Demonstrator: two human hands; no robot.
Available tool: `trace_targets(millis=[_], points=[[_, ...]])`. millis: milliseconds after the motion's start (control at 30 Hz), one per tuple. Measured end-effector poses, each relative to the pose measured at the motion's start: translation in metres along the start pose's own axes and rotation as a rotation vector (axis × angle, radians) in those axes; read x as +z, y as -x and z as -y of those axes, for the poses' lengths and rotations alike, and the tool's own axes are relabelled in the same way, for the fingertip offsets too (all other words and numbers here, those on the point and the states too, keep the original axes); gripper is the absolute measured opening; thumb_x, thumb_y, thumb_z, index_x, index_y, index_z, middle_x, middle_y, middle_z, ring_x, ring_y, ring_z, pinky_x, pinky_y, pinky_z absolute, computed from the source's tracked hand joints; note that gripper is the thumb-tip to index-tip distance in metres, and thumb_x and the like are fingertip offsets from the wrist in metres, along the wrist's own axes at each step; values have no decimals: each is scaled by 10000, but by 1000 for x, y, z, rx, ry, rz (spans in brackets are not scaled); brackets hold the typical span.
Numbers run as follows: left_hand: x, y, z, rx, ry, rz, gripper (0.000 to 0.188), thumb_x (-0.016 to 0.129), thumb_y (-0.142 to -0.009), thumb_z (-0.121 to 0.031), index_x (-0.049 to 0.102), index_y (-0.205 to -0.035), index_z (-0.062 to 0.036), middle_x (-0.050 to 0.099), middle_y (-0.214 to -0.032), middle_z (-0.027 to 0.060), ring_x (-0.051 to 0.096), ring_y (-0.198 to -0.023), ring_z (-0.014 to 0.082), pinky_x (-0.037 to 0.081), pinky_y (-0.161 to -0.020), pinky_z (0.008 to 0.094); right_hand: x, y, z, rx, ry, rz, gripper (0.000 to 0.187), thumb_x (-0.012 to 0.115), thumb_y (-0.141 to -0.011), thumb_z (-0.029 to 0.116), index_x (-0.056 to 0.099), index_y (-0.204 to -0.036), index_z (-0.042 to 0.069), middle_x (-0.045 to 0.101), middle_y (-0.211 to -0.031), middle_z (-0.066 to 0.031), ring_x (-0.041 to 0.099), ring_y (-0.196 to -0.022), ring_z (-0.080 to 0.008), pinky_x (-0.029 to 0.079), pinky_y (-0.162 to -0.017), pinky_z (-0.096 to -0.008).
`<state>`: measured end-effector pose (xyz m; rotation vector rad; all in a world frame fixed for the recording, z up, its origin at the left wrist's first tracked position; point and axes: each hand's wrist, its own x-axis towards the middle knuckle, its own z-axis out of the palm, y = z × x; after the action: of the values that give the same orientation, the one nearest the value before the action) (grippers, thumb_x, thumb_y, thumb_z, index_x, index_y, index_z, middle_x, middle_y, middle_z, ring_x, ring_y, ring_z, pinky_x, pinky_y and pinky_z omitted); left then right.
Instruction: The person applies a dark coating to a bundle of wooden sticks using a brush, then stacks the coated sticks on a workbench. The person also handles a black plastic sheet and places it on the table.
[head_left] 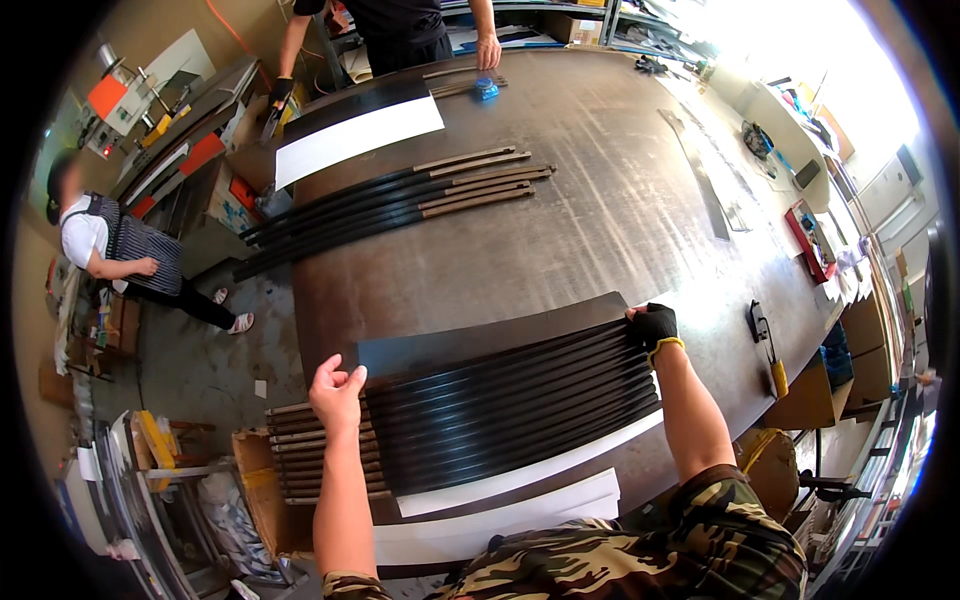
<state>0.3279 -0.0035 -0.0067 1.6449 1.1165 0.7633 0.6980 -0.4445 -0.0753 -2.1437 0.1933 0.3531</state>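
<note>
A row of several black tubes (510, 410) lies side by side in front of me, their brown bare ends (320, 455) sticking out at the left. Under them, a white sheet (530, 468) shows along the near edge. Beyond the tubes lies a flat, glossy black sheet (490, 334). My left hand (338, 395) is bare and hovers by the left end of the black sheet, thumb and fingers apart. In a black fingerless glove with a yellow cuff, my right hand (655, 328) is closed at the sheet's right corner, its fingertips partly hidden.
Another bundle of black tubes (400, 195) lies farther across the dark table (640, 190). A co-worker (405, 30) stands at the far edge near a blue tape roll (486, 90). Another person (120, 245) is at the left. A yellow-handled tool (778, 375) lies near the right edge.
</note>
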Motion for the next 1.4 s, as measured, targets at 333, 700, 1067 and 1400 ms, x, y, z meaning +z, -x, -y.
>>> trace_targets(millis=[333,700,1067,1400], points=[[12,13,22,-78,-409,-78,497,886,-682,-231,710,-1117,-67,712,-769,30,678,-736,182,537,-777,344,-4,-7,-2,10,3,25,167,805,-772,168,723,-830,35,674,-721,-48,600,-625,-152,478,-585,-315],[12,19,29,-24,-502,-90,462,886,-660,-237,730,-1069,-91,717,-787,28,670,-764,220,518,-782,376,-4,-2,3,4,-10,22,115,783,-804,113,716,-839,25,658,-712,-31,560,-620,-130,446,-588,-294],[15,19,29,0,-576,-69,429,875,-671,-263,732,-1051,-124,708,-772,-2,649,-829,222,479,-816,402,-6,-9,-4,2,-67,48,135,787,-791,128,719,-838,21,662,-711,-40,580,-609,-144,461,-581,-295],[6,19,29,-30,-657,-76,462,876,-651,-324,729,-1053,-150,706,-862,8,621,-948,257,457,-883,434,-1,-10,-5,-29,-62,34,142,790,-792,146,726,-824,23,665,-706,-45,582,-609,-151,463,-582,-304]])
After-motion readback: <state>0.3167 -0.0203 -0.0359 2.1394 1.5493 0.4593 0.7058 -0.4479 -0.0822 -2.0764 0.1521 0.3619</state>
